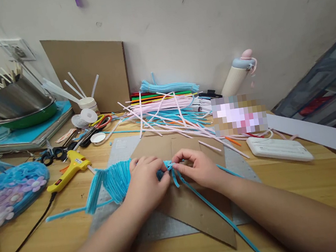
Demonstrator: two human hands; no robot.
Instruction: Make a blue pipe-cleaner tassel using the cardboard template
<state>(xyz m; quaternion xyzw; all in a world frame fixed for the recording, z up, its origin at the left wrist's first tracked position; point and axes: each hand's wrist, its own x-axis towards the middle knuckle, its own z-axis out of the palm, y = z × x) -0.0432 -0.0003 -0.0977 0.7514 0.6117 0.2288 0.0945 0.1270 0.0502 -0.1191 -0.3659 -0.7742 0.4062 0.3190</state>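
Observation:
A blue body wound from fuzzy stems (116, 182) lies over brown cardboard (199, 213) in the middle of the table. My left hand (147, 177) is wrapped round its right part, fingers curled. At its narrow right end, my right hand (194, 166) pinches a blue stem (208, 201) between thumb and forefinger. That stem runs down to the table's front edge. Short blue ends (175, 179) hang between the two hands. A bundle of blue stems (94, 192) sticks out at the body's left end.
A yellow glue gun (69, 170) and black-handled scissors (52, 154) lie left. Pink and blue stems (165, 105) are heaped behind the hands. A white power strip (279, 148) and a bottle (236, 75) stand right. A blue flowered piece (11, 189) is far left.

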